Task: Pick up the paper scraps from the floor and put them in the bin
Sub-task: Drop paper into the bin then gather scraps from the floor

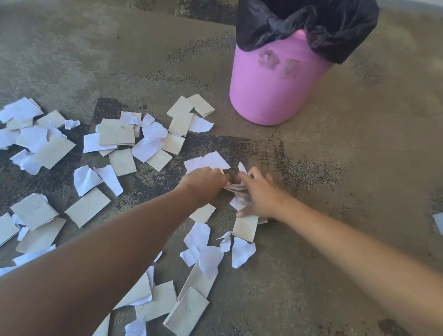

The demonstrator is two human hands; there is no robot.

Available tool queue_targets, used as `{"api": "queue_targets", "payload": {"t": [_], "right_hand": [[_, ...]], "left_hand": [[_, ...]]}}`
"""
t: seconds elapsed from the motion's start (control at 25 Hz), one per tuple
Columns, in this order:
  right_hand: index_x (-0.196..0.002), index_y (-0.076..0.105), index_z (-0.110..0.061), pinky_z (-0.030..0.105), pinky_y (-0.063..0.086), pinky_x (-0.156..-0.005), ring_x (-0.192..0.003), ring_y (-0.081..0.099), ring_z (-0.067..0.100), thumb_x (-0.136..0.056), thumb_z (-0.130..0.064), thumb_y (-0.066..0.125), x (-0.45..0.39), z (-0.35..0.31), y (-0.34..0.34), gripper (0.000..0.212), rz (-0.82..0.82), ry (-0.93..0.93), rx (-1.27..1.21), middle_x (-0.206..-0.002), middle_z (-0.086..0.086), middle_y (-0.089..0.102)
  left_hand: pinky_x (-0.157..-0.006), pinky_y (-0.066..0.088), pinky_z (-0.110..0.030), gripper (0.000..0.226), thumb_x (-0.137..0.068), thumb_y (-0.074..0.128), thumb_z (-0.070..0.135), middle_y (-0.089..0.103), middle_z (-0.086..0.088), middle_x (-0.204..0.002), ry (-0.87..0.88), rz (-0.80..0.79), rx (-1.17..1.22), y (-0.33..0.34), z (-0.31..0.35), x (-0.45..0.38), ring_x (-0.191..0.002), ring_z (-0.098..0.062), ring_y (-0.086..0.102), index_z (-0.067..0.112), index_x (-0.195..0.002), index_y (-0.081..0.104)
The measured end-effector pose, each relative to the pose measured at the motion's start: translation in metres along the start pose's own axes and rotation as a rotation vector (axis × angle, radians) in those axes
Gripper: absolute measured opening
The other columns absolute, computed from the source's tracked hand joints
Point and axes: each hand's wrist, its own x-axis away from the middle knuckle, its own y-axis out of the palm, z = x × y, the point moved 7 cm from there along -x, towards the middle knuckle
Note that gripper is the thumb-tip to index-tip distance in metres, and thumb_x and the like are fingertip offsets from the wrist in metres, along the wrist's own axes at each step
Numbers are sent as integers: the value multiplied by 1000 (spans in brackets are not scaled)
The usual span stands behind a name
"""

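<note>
Both hands meet on the floor (361, 167) just in front of the pink bin (271, 88). The left hand (206, 180) and the right hand (259, 196) curl their fingers around a small bunch of paper scraps (236, 188). More scraps (50, 151) lie spread left of the bin.

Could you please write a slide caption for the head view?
Both hands gather paper scraps off the floor before a pink bin.
</note>
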Motion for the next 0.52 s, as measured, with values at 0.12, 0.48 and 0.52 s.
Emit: {"api": "queue_targets", "payload": {"t": [0.12,0.48,0.52], "right_hand": [[-124,47,-18,34,44,-75,-107,53,30,-74,-35,81,1,0,0,62,39,-3,-79,-119,6,42],[-90,58,-7,29,33,-49,-59,50,18,-84,-26,75,4,13,-48,26,244,60,-429,-64,-4,45],[-86,58,-5,28,29,-49,-54,43,14,-83,-30,76,6,15,-57,30,276,66,-478,-62,-4,43]], "left_hand": [[-73,45,-34,47,-96,42,-1,58,-14,-116,-13,37,70,-1,-3,4,-109,-31,61,17,-139,44],[-63,47,-36,32,-94,47,3,67,-21,-95,-148,272,675,-21,-45,10,-82,-38,63,10,-121,62],[-61,45,-34,28,-95,46,4,68,-20,-92,-178,328,728,-25,-52,14,-79,-37,63,7,-117,64]]}}
